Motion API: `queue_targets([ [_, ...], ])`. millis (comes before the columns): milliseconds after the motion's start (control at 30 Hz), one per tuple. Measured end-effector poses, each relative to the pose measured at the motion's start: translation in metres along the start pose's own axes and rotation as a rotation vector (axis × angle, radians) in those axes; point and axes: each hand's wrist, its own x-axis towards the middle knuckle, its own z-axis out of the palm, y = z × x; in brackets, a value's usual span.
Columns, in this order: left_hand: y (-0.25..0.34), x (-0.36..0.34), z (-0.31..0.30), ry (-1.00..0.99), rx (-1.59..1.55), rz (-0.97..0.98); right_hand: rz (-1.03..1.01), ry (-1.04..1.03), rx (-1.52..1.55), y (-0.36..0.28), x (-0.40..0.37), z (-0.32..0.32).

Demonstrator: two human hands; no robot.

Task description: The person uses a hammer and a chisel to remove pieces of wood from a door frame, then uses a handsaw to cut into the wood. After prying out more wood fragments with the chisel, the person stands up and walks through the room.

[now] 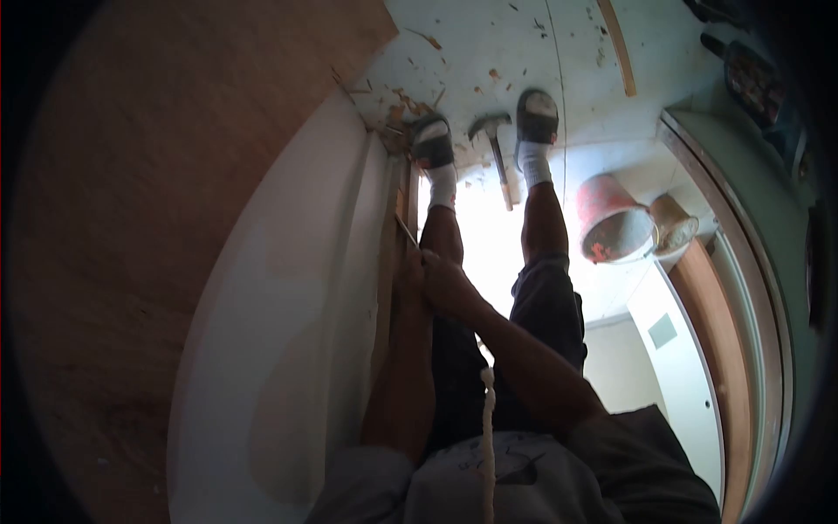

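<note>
My left hand [408, 278] and my right hand [445, 284] are close together beside the wooden edge of a door frame [384, 271]. Both are closed, the right one pressed against the left. A thin, pale rod-like tool [406, 232] sticks out from them and slants up to the left, its tip close to the wood. The fingers cover its rear end, so its exact kind does not show. A claw hammer [499, 162] lies on the floor between my feet, apart from my hands.
Wood chips [410, 103] litter the floor near my left shoe [432, 142]. A wood strip [618, 48] lies farther off. A red bucket [613, 218] and a smaller brown bucket [672, 224] stand at right. A white panel [271, 288] and a brown board [148, 201] fill the left.
</note>
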Motion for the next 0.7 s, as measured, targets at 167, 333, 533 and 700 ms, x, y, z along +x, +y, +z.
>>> queue_targets([
  [167, 0.002, -0.011, 0.008, 0.030, 0.779, 0.115, -0.269, -0.031, -0.352, 0.060, 0.049, 0.029],
  [333, 0.056, 0.024, 0.025, 0.023, 0.404, -0.041, -0.263, 0.050, -0.185, 0.035, 0.023, 0.023],
  [533, 0.108, -0.030, 0.038, 0.029, -0.063, -0.238, -0.252, 0.084, -0.293, 0.026, 0.033, 0.014],
  [700, -0.032, -0.013, -0.015, -0.019, 0.810, 0.127, -0.138, 0.081, -0.018, 0.013, -0.002, 0.009],
])
